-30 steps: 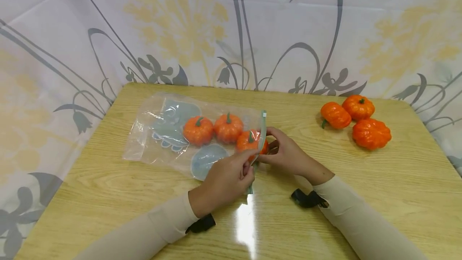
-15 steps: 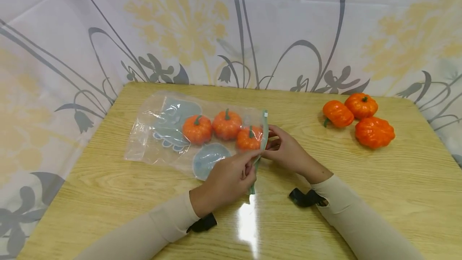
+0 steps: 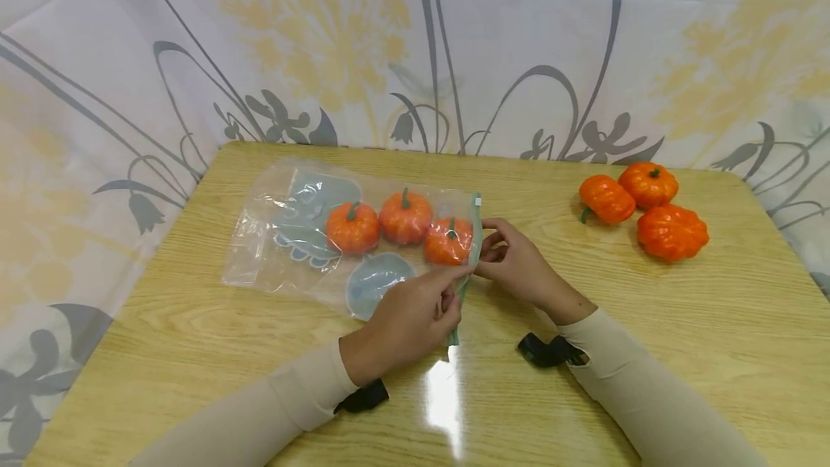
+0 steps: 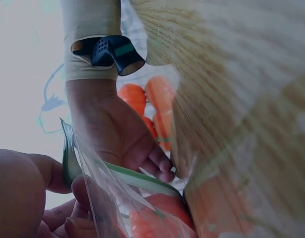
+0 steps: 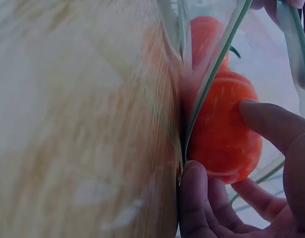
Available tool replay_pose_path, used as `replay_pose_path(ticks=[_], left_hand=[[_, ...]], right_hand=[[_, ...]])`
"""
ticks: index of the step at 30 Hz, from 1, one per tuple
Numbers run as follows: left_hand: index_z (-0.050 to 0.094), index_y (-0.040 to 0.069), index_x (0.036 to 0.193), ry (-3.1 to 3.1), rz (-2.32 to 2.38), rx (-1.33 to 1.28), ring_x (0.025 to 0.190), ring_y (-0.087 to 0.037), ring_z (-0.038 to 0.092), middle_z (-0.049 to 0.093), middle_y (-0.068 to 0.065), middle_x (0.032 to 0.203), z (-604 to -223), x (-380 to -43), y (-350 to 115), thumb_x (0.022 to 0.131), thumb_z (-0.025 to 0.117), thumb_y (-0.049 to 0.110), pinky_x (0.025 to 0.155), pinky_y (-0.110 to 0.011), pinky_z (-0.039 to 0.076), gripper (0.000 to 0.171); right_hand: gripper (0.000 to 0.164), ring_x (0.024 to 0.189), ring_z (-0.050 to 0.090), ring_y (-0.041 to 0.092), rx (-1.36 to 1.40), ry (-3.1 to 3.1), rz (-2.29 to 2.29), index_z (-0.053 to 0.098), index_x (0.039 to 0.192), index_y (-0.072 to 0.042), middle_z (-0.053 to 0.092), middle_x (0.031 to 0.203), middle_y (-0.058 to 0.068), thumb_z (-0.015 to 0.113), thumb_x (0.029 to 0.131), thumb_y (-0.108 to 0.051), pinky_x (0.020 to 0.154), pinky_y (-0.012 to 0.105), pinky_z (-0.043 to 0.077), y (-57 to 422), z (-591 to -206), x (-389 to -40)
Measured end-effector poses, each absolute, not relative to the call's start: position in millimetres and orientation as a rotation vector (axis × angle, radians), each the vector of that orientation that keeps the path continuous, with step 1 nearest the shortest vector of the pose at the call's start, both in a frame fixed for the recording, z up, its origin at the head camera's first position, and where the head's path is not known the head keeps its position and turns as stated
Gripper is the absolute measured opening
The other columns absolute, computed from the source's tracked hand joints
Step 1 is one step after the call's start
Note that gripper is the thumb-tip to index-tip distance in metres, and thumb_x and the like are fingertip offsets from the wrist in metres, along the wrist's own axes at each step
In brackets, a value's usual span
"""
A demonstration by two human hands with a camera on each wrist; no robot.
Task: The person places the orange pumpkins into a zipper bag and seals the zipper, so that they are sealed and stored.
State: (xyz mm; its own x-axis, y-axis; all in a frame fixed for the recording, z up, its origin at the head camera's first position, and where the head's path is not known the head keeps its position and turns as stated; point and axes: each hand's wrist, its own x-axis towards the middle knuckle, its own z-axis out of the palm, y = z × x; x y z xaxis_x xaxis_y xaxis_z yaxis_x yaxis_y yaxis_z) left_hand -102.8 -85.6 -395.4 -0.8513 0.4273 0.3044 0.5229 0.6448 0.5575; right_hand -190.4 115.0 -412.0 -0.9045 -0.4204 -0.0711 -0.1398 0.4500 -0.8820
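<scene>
A clear zip-top bag [image 3: 249,251] with blue-grey printed shapes lies flat, its green-edged mouth to the right. Two small orange pumpkins [image 3: 405,218] with green stems sit side by side inside. Just within the mouth is a third pumpkin [image 5: 224,129]. My left hand [image 3: 408,316] pinches the upper lip of the bag by its green zip strip [image 4: 135,178], holding it raised. At the opening, my right hand [image 3: 519,265] has its thumb against the third pumpkin's side and its other fingers low around the near end, by the lower lip.
Three more orange pumpkins [image 3: 671,233] stand in a cluster at the back right of the wooden table [image 3: 583,409]. Behind the table hangs a flower-patterned cloth [image 3: 363,56]. Each wrist carries a black camera mount [image 3: 545,350].
The third pumpkin has slid left and slightly back, from under the zip strip to inside the bag, with my right fingers following to the mouth. My left hand keeps its pinch on the lip.
</scene>
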Motion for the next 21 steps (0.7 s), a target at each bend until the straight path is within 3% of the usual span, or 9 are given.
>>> replay_pose_path(ticks=[6,21], left_hand=[[0.061,0.012,0.135,-2.776,-1.028,-0.768,0.059,-0.002,0.041,0.051,0.01,0.073,-394.8,-101.4,-86.7,0.091,0.06,0.01,0.05,-0.017,0.032,0.044],[0.061,0.01,0.135,-2.76,-1.02,-0.79,0.06,-0.002,0.042,0.051,0.009,0.075,-392.8,-105.0,-87.0,0.09,0.059,0.009,0.051,-0.016,0.033,0.045]], right_hand=[[0.061,0.079,0.059,0.018,-0.491,2.428,-1.431,0.043,0.141,0.003,0.063,0.096,0.016,0.073,0.089,-0.007,0.069,0.024,0.05,114.3,-413.0,-190.4],[0.052,0.085,0.064,0.01,-0.427,2.312,-1.547,0.042,0.143,0.001,0.066,0.114,0.027,0.062,0.097,-0.009,0.071,0.025,0.054,113.5,-410.0,-191.1]])
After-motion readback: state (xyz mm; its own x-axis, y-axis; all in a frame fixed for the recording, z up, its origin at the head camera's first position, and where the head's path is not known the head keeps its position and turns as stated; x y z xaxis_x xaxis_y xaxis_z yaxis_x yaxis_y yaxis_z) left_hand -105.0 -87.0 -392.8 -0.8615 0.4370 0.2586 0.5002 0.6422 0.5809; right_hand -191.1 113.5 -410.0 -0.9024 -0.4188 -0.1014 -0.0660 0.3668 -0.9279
